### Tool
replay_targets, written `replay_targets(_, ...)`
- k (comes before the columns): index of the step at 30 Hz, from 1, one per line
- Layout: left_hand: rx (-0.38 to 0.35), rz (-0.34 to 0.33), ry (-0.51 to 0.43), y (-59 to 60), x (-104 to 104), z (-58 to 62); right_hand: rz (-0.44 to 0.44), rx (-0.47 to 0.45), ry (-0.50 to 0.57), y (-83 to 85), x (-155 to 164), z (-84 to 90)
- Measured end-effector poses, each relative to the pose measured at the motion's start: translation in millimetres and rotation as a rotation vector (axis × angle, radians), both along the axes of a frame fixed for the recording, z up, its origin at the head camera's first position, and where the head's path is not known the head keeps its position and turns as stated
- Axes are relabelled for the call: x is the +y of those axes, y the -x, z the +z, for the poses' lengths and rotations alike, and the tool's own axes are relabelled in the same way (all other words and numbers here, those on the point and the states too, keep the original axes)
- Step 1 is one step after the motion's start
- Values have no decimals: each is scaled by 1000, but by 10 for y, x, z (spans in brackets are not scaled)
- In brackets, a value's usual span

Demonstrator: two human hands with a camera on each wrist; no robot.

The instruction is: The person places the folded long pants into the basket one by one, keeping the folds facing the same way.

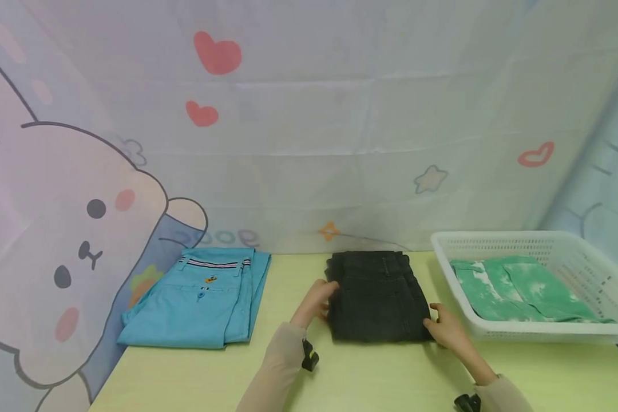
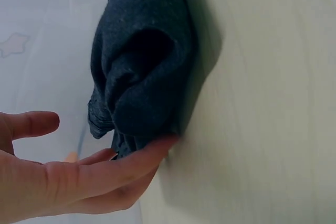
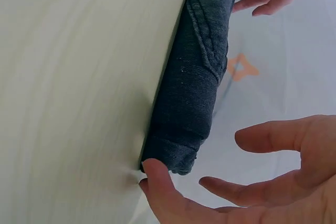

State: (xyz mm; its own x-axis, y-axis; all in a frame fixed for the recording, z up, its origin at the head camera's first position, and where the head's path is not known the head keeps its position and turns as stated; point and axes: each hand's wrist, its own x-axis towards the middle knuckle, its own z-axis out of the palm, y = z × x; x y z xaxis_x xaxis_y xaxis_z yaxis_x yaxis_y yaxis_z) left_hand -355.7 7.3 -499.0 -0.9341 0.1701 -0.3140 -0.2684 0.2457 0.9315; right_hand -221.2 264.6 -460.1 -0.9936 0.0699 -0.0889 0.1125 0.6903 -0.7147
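Folded black trousers [image 1: 376, 303] lie flat on the table, a back pocket and belt loop facing up. At their left edge is my left hand [image 1: 314, 303]. In the left wrist view its fingers [image 2: 115, 174] extend against the low side of the folded bundle, the thumb held apart. On the other side, my right hand [image 1: 449, 331] is at the near right corner. The right wrist view shows one fingertip [image 3: 155, 169] at the bundle's lower end, while the thumb and other fingers spread clear of the cloth.
Folded light blue trousers [image 1: 195, 303] lie to the left. A white perforated basket [image 1: 546, 329] at the right holds a green and white tie-dyed garment [image 1: 525, 289]. Behind the pale yellow table [image 1: 371, 377] hangs a printed cloth backdrop [image 1: 309, 126].
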Motion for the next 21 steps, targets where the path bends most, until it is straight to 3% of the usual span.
replay_targets(4, -45, 37, -15, 626, 33, -717, -10, -18, 14, -11, 7, -19)
replay_targets(6, -52, 43, -6, 756, 46, -866, -12, -31, 20, -9, 7, -33)
replay_targets(8, -46, 22, 10, 739, 40, -836, -9, -32, 3, -6, 6, -47)
replay_targets(10, -20, -9, 39, 588, 29, -659, -5, -31, -4, -3, -1, -55)
replay_targets(14, 3, -51, 66, 20, 1, 24, 2, -8, -30, 5, -18, -58)
replay_targets(17, -10, -47, 48, -329, -2, 450, 3, 0, -42, 13, -24, -57)
replay_targets(19, -9, -64, 25, -482, -20, 645, 6, 3, -46, 21, -23, -57)
replay_targets(21, 3, -80, 9, -547, -28, 729, 9, -4, -41, 24, -20, -53)
